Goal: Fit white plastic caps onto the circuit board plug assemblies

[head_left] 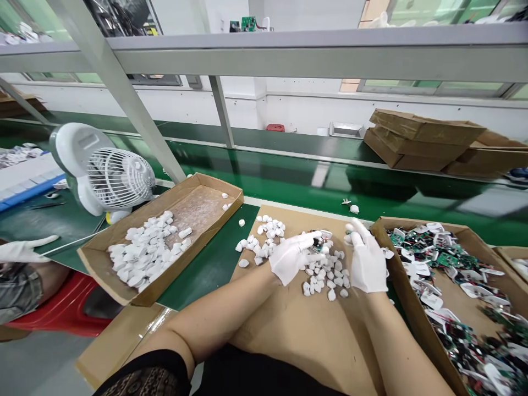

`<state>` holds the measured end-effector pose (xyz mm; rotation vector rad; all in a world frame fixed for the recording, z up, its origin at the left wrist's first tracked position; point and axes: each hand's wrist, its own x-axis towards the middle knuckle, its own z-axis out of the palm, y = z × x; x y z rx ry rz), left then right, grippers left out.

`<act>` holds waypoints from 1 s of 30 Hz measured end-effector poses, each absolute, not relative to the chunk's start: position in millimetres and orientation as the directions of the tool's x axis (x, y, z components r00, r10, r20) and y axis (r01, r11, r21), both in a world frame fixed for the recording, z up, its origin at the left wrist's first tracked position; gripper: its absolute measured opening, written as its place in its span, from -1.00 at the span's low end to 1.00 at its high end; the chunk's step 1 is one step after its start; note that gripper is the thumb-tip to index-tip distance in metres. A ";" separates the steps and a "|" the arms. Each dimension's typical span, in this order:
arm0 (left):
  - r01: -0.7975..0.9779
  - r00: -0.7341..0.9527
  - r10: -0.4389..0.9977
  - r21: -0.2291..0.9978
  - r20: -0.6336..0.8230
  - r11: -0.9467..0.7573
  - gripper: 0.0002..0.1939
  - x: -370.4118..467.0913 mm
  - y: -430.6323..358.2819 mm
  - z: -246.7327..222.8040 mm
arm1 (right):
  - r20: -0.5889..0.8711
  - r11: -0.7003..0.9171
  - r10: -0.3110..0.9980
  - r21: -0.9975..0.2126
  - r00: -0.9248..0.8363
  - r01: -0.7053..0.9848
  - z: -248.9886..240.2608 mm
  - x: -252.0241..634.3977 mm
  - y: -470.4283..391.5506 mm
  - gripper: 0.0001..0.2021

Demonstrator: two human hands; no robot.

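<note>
My left hand (292,257), in a white glove, reaches over the cardboard sheet (305,341) with its fingers stretched to the right. Its fingertips are at a small circuit part with a white piece (324,236); whether they grip it is unclear. My right hand (368,264), also gloved, is raised at the right edge of the sheet, thumb and fingers close around a small whitish piece (348,236). Small white plastic pieces (330,272) lie piled between and below the hands. Another group of white pieces (270,226) lies to the left, partly behind my left hand.
A cardboard tray of white pieces (142,250) and a white fan (111,170) stand left. The tray of circuit boards (449,258) is at right. Empty boxes (424,135) sit behind. Another person's gloved hand (25,249) shows far left. A metal shelf bar (289,58) crosses above.
</note>
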<state>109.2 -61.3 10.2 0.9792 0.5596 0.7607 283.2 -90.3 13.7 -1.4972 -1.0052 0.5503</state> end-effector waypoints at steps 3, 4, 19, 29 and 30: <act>-0.402 0.603 0.797 0.846 -0.043 0.349 -0.60 105.4 -60.1 11.0 | 0.096 0.041 0.870 -0.992 0.484 0.123 19.4 289.0 -90.9 -0.45; -0.434 0.591 0.805 0.825 -0.042 0.362 -0.60 104.4 -59.8 10.7 | 0.069 0.020 0.881 -0.994 0.468 0.108 21.7 288.3 -91.7 -0.48; -0.573 0.585 0.804 0.649 -0.105 0.501 -0.67 112.7 -61.1 -0.6 | 0.232 0.133 0.932 -0.935 0.280 0.330 27.4 259.0 -109.2 -0.72; -0.564 0.601 0.791 0.639 -0.116 0.523 -0.63 112.9 -64.3 6.7 | 0.116 0.051 0.950 -0.973 0.291 0.224 37.9 251.0 -114.4 -0.60; -0.563 0.600 0.791 0.638 -0.122 0.525 -0.64 113.2 -63.7 7.1 | 0.098 0.044 0.954 -0.981 0.285 0.190 38.6 250.2 -114.4 -0.57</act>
